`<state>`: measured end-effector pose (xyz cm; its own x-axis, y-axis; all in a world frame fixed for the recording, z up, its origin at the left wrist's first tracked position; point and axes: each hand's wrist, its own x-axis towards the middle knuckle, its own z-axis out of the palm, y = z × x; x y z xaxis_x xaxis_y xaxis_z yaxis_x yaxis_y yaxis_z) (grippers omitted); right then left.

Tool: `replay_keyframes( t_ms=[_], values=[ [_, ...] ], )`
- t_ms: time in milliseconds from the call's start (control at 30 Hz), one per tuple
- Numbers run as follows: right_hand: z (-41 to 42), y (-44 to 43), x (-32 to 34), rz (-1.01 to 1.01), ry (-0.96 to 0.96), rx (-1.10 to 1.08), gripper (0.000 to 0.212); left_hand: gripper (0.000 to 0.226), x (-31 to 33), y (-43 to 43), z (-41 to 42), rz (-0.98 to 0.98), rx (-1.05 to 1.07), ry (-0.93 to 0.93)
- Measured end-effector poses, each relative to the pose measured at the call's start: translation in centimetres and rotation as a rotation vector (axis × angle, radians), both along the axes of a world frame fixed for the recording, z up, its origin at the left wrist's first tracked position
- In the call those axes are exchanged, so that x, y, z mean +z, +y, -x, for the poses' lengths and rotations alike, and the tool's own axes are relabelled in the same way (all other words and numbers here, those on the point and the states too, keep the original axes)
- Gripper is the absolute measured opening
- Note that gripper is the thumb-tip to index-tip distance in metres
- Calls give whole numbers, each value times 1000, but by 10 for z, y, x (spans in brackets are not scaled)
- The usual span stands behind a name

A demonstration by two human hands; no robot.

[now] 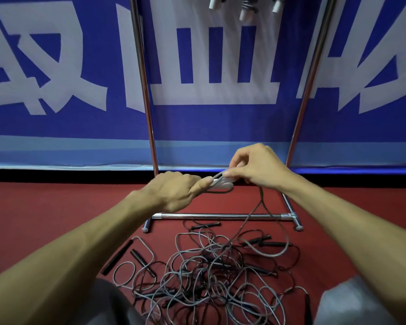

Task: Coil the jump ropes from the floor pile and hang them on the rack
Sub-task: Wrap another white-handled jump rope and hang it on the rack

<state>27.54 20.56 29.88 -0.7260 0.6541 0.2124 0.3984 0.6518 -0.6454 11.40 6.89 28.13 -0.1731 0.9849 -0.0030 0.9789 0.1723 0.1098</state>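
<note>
My left hand [174,191] grips the white handles of a jump rope [220,185], held level in front of me. My right hand [256,167] pinches the grey cord at those handles, where a loop lies around them. The rest of that cord [260,205] hangs down from my right hand into a tangled pile of jump ropes [211,270] on the red floor, grey and black cords with black handles. The chrome rack [148,90] stands just beyond the pile, its base bar [220,216] on the floor. Coiled ropes with white handles [244,10] hang at its top.
A blue and white banner [56,90] covers the wall behind the rack. Loose black handles [117,256] lie left of the pile. My knees [352,303] frame the pile at the bottom corners. Bare red floor lies to the left and right.
</note>
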Motion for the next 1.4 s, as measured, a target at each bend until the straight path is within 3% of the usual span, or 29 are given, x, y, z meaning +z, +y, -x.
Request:
replay_keyframes(
  t_ms=[67,167,233,333,467,533,633,733,900,967,1033,1200,1300,1400],
  values=[
    [0,-1,1,-6,0,-34,24,65,4,-3,-3,-5,-81,55],
    [1,-3,2,59,35,-45,28,36,7,-7,-9,-22,-183,61],
    [3,-4,3,151,77,-45,29,33,7,-7,-11,-67,-203,8],
    [0,-3,7,431,194,33,24,45,8,-7,-12,-143,-158,-207],
    [-3,3,8,841,405,108,31,45,8,-4,-11,-277,-73,-692],
    [0,5,6,879,458,68,34,43,9,-3,-6,-326,-55,-699],
    [5,1,0,846,436,47,29,42,5,-2,4,-363,-1,-639],
    [10,-7,-6,874,375,36,37,38,4,0,8,-416,56,-649],
    [12,-23,-11,962,111,187,82,35,4,3,15,-501,204,-670],
    [13,-30,-12,874,-74,270,69,36,1,5,18,-518,237,-690],
    [15,-35,-15,666,-280,306,51,34,-3,8,21,-524,283,-696],
    [14,-35,-19,128,-608,341,29,29,-15,15,32,-439,446,-593],
    [11,-40,-13,-21,-633,433,17,26,-24,13,35,-217,415,-343],
    [11,-38,-8,-180,-483,483,12,28,-29,10,28,-6,304,-169]
  ],
)
